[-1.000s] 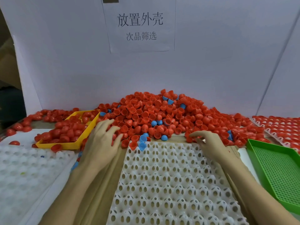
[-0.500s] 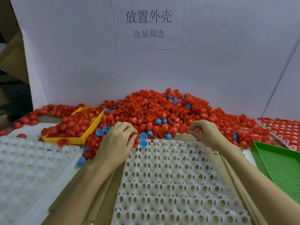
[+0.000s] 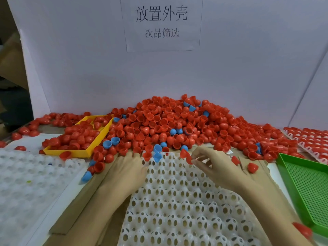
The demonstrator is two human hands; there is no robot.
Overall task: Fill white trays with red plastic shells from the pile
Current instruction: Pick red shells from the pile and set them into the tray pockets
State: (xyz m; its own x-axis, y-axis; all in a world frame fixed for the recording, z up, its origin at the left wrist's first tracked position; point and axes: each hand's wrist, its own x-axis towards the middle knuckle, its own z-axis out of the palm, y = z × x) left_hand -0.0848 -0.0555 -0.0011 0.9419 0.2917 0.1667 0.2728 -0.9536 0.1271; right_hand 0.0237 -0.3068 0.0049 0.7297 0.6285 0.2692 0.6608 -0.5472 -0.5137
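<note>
A big pile of red shells (image 3: 177, 125), with a few blue ones mixed in, lies against the white back wall. In front of it sits a white tray (image 3: 177, 201) with holed pockets. My right hand (image 3: 218, 167) hovers over the tray's far edge and pinches a red shell (image 3: 185, 155) between thumb and forefinger. My left hand (image 3: 129, 167) is at the tray's far left corner with its fingers curled downward, and a red shell (image 3: 147, 156) is held at its fingertips.
A yellow tray (image 3: 99, 139) holding red shells stands at the left, with another white tray (image 3: 26, 174) in front of it. At the right are a green perforated tray (image 3: 301, 183) and a white tray filled with red shells (image 3: 312, 139). Loose shells (image 3: 253, 167) lie on the cardboard.
My right hand has come back from the pile's edge with a red shell pinched in it. My left hand has slid right, from beside the yellow tray to the tray's far left corner.
</note>
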